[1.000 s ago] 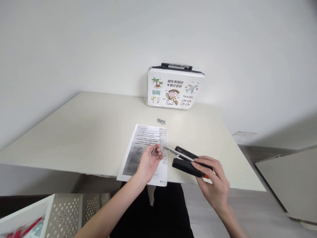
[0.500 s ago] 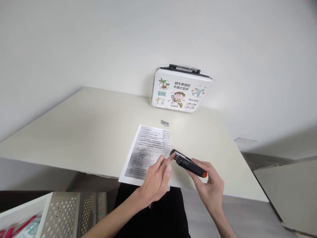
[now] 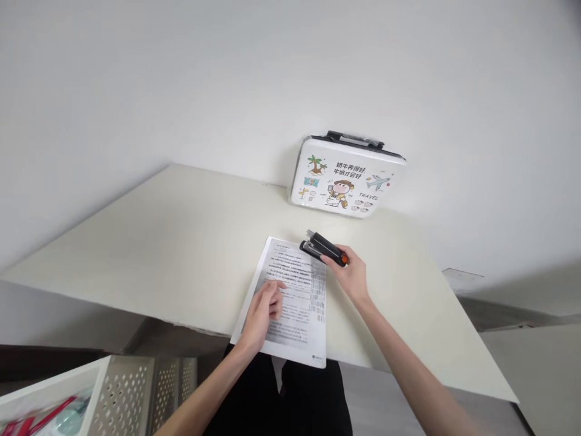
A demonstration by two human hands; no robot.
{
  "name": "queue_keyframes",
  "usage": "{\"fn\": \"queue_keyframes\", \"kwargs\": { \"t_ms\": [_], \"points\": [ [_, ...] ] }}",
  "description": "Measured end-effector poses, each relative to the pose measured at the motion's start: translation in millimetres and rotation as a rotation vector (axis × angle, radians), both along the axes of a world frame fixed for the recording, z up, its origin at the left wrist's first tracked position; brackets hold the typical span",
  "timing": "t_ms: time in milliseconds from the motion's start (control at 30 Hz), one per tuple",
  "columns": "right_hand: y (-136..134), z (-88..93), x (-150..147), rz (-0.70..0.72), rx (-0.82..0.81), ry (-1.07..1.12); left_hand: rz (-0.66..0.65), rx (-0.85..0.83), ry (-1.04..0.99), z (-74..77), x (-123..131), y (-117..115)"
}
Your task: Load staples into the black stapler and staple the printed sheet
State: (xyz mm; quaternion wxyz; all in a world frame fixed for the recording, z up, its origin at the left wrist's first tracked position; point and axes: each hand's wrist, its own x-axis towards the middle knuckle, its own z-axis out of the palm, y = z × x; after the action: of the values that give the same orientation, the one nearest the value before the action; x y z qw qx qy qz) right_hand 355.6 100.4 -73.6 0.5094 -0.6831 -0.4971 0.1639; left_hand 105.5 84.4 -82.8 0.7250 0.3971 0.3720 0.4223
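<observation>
A printed paper sheet (image 3: 293, 303) lies on the cream table (image 3: 181, 242), overhanging its near edge. My left hand (image 3: 264, 309) presses on the sheet's left part, fingers curled with the fingertips down on the paper. My right hand (image 3: 350, 272) grips the rear of a black stapler (image 3: 320, 247) with an orange end. The stapler's jaw sits over the sheet's top right corner.
A white case (image 3: 347, 178) with cartoon prints and a black handle stands against the wall at the table's back. A perforated metal basket (image 3: 131, 387) holding red items sits low at the left. A pale board is at the far right.
My right hand carried the closed stapler from the sheet's right side up to its top right corner. My left hand left the stapler and came down on the sheet.
</observation>
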Motion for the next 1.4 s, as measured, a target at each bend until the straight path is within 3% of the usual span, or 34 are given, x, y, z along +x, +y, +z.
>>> {"fn": "queue_keyframes", "kwargs": {
  "t_ms": [200,367,633,967,1200,1400],
  "points": [
    [74,-9.3,-4,0.094,0.004,-0.022,0.033,0.032,0.005,-2.0,2,-7],
    [102,-19.1,-13,0.182,0.013,-0.038,0.052,0.016,0.018,-3.4,2,-6],
    [114,-28.3,-10,0.241,0.017,-0.049,0.05,0.081,0.112,1.8,3,-9],
    [143,-36.9,-27,0.312,0.027,-0.064,0.004,0.104,0.136,-4.0,3,-8],
    [139,-33.8,-28,0.325,0.052,-0.054,-0.02,0.152,0.179,-7.4,3,-8],
    [118,-25.0,-5,0.305,0.08,-0.028,-0.033,0.217,0.245,-13.1,3,-7]
  ]
}}
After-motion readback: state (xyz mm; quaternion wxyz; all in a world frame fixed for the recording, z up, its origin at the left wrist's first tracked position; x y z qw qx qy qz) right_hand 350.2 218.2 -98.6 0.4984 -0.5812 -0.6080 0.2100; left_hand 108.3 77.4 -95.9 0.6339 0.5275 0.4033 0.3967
